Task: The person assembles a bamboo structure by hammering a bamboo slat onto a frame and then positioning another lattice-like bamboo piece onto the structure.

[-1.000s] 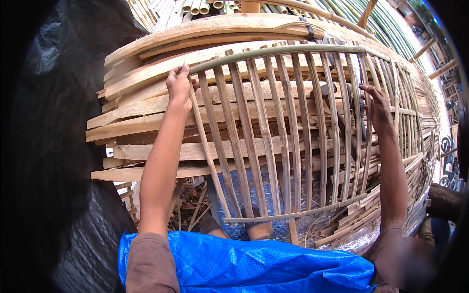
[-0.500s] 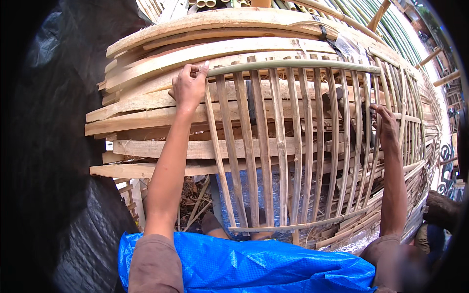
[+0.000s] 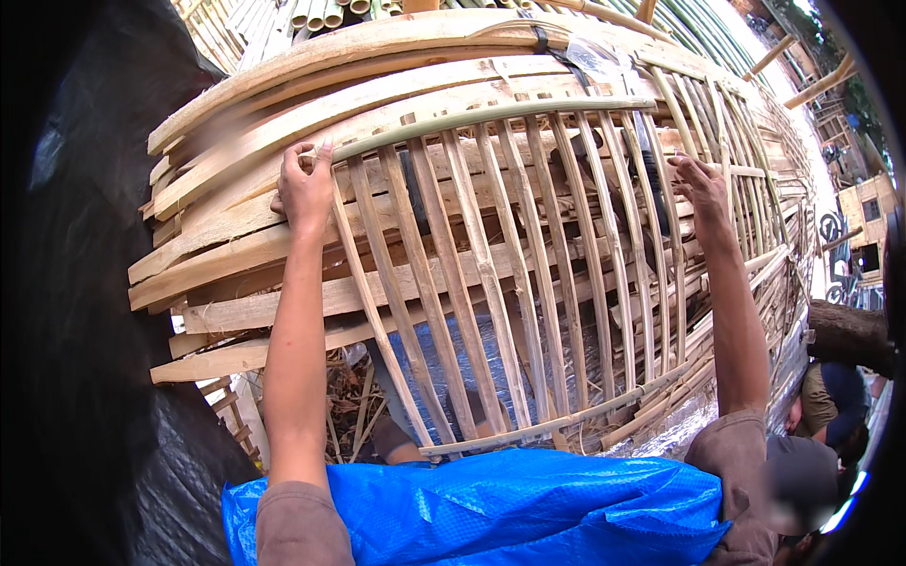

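A bamboo slat panel [image 3: 491,250] lies before me, its thin upright slats running between a greenish top rail and a thinner bottom rail. At the top rail's left end, my left hand [image 3: 307,193] is closed, thumb and forefinger pinching the corner. My right hand [image 3: 703,193] is beside the panel's right edge, its fingers curved and apart, with nothing visible in them. It looks slightly clear of the outermost slat. Behind the panel are long stacked wooden planks [image 3: 226,307], bound in places with black strap.
Blue tarpaulin [image 3: 510,505] covers my lap. Black plastic sheeting [image 3: 85,311] hangs on the left. More slat panels [image 3: 746,179] are at the right, and bamboo poles [image 3: 330,14] lie at the back. Another person [image 3: 830,406] is low at the right, near a log [image 3: 849,335].
The panel and both hands appear further left in the view, which has also shifted. My right hand has come off the panel's right-hand slat, and its fingers have loosened.
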`<state>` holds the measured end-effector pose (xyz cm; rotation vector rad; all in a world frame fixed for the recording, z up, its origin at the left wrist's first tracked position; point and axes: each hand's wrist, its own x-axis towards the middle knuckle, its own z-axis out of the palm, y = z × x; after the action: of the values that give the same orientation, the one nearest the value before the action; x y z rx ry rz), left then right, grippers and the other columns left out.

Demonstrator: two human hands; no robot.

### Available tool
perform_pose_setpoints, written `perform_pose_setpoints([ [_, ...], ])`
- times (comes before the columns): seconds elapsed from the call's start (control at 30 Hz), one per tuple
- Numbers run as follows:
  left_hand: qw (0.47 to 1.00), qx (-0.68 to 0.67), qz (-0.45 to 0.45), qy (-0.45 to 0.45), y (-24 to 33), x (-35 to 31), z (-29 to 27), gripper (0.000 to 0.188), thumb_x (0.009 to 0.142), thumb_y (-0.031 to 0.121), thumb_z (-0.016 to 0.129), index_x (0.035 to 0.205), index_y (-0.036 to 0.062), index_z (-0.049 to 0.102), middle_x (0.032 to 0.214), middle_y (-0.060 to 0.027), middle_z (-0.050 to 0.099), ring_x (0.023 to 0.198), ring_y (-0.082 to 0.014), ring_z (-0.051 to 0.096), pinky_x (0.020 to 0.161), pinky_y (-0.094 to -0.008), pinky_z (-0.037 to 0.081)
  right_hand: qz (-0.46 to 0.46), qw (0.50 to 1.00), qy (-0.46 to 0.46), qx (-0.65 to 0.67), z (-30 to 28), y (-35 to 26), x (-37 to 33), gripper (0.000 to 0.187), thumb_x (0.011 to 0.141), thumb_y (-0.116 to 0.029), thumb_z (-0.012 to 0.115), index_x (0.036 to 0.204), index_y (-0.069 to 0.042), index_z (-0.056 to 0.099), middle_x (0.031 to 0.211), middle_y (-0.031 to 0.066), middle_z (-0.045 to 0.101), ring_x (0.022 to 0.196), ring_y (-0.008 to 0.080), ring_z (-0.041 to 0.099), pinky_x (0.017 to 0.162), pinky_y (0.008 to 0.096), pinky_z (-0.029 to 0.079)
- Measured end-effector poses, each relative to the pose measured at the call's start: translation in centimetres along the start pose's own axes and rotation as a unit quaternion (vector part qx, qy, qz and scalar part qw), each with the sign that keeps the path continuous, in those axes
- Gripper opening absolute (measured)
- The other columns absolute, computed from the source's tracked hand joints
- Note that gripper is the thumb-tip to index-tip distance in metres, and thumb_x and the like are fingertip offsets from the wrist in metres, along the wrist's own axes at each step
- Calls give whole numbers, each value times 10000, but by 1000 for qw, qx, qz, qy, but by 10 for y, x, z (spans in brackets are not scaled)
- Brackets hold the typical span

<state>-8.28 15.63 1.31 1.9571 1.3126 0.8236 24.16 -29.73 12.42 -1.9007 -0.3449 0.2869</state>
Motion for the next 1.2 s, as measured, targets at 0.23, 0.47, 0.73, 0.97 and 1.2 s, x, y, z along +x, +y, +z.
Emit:
perform_pose_setpoints([
  [0.23, 964, 142, 140, 174, 26, -24, 5, 309, 905, 420, 684, 1084, 171, 643, 939, -45, 617, 994, -268, 597, 886, -497, 385, -109, 974, -148, -134, 35, -17, -25, 258, 930, -249, 716, 1054, -26, 751, 930, 60, 745, 812, 99, 661, 733, 237, 510],
  [0.47, 943, 80, 308, 99, 38, -27, 2, 240, 907, -29, 562, 1127, 65, 550, 950, -143, 567, 930, -348, 610, 808, -456, 533, -251, 878, -337, -228, 162, -73, -50, 210, 905, -200, 718, 1011, -24, 762, 857, 94, 746, 732, 130, 682, 667, 281, 546],
  [0.73, 914, 121, 378, 87, 37, -29, -1, 280, 890, -46, 508, 1156, 28, 556, 994, -180, 589, 936, -391, 603, 826, -481, 504, -280, 876, -370, -129, 294, -99, -52, 276, 908, -256, 707, 1038, -17, 754, 843, 138, 750, 711, 177, 697, 662, 315, 566],
  [0.97, 955, -50, 291, 11, 53, -51, -21, 600, 1046, 465, 309, 1152, -29, 633, 982, -261, 665, 900, -433, 637, 815, -500, 493, -320, 887, -324, -77, 352, -93, -54, 309, 905, -262, 683, 1048, 6, 739, 896, 188, 747, 766, 252, 740, 711, 349, 595],
  [1.2, 997, -23, 72, -29, 75, -54, -29, 364, 997, 347, 551, 1095, 36, 713, 925, -211, 726, 902, -350, 704, 792, -417, 518, -342, 903, -247, -79, 364, -82, -66, 277, 871, -324, 685, 932, -65, 761, 780, 220, 687, 715, 386, 678, 680, 443, 548],
])
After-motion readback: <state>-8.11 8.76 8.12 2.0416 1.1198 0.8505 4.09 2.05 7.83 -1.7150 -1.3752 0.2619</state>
